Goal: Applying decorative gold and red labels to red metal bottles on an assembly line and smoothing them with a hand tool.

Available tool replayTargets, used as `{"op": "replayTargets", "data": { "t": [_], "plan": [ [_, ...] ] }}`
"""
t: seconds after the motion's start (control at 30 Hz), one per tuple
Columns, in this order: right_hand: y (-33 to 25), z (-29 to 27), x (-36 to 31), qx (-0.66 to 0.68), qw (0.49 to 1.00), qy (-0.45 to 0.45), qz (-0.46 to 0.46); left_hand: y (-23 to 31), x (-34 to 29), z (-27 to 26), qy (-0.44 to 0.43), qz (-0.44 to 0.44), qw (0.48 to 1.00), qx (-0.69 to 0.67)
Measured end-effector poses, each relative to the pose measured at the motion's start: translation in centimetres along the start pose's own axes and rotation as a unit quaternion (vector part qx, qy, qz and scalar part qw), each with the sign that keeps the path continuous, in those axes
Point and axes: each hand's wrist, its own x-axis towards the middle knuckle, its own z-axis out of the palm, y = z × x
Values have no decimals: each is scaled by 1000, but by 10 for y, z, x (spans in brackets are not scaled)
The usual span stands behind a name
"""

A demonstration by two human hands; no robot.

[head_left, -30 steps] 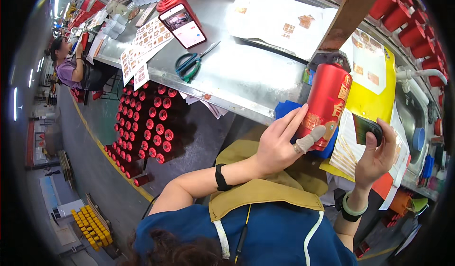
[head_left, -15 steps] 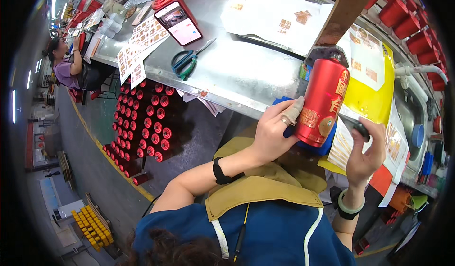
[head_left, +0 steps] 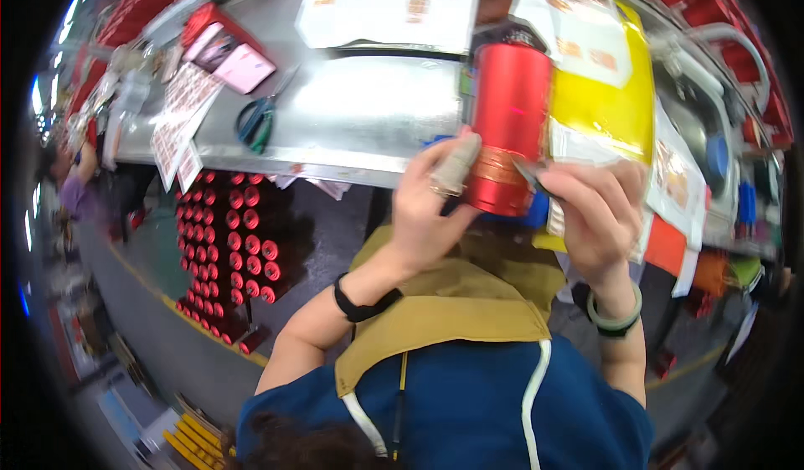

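Observation:
A red bottle stands tilted at the front edge of the metal bench, its neck end pointing away from me. My left hand is closed round its lower left side; one finger wears a pale cover and another a ring. Near the base, a gold decal faces me. My right hand pinches a small pointed metal tool, and the tip meets or nearly meets the right edge of the decal. Blur and my fingers hide the tool's exact kind.
Scissors with dark green handles, a phone and decal sheets lie to the left. A white sheet and a yellow sheet lie beyond. Several red bottles stand below the bench; a person is far left.
The bottle has turned: large gold characters faced up before, now plain red and the gold band. The tool's tip has come to the decal. My view has shifted, blurring the picture.

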Motion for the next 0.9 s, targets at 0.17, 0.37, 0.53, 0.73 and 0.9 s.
{"op": "replayTargets", "data": {
  "t": [0.17,0.37,0.53,0.73,0.9],
  "plan": [
    [-12,13,-28,86,994,-56,-34,-7,9,4,-56,-78,995,2],
    [8,9,-17,25,1000,19,-3,-3,7,6,-50,-91,995,-10],
    [-15,12,-29,74,993,-34,-81,-1,7,8,-59,-102,993,-6],
    [-4,14,-20,27,998,-18,-51,13,16,1,-30,-3,997,66],
    [5,15,15,-2,999,-35,-33,14,14,2,-41,8,997,62]
  ]
}}
